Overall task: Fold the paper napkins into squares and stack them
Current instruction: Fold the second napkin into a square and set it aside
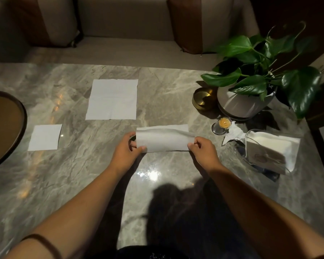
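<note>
Now three loose napkins: sheet (111,99), square (44,137), third (163,141) pinched by left grip (125,148), right grip (203,149).

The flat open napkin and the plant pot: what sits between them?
A small brass bowl, beside the pot; otherwise bare marble tabletop, seen in the head view.

- Dim, warm indoor light from overhead; the far corners fall dark.
- A bright glare spot sits on the glossy worktop (73,184), beside the person's dark shadow (176,206).
- The wide-angle lens bows the worktop's edges; detail is soft.
</note>
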Demonstrator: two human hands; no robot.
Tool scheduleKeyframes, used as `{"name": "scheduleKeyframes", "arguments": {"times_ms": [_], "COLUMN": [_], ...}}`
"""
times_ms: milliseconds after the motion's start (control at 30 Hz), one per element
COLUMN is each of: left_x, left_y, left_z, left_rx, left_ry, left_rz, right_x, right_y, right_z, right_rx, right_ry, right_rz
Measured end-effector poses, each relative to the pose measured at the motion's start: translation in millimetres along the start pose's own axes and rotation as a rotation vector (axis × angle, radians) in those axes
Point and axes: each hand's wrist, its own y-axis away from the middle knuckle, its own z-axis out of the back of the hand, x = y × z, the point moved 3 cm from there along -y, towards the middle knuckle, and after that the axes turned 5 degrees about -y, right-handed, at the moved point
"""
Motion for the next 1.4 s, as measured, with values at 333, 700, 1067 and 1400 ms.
{"name": "scheduleKeyframes", "arguments": {"times_ms": [333,700,1067,1400], "left_x": [7.2,10.6,4.0,-34.3], "left_y": [-3.2,-1.2,-1.2,-15.8], "left_z": [-12.7,-12.9,-7.4,-58.3], "left_rx": [-0.135,-0.109,-0.143,0.036], "left_ry": [-0.262,-0.35,-0.424,-0.624], "left_rz": [-0.085,-0.12,-0.173,-0.496], "right_x": [3.6,5.9,16.6,53.7], "right_y": [-11.5,-14.6,-11.5,-5.0], "right_z": [-4.6,-7.0,-2.7,-55.0], "right_rx": [-0.011,-0.048,-0.083,0.195], "right_ry": [0.08,0.243,0.187,0.608], "right_rz": [0.001,0.032,0.11,0.603]}}
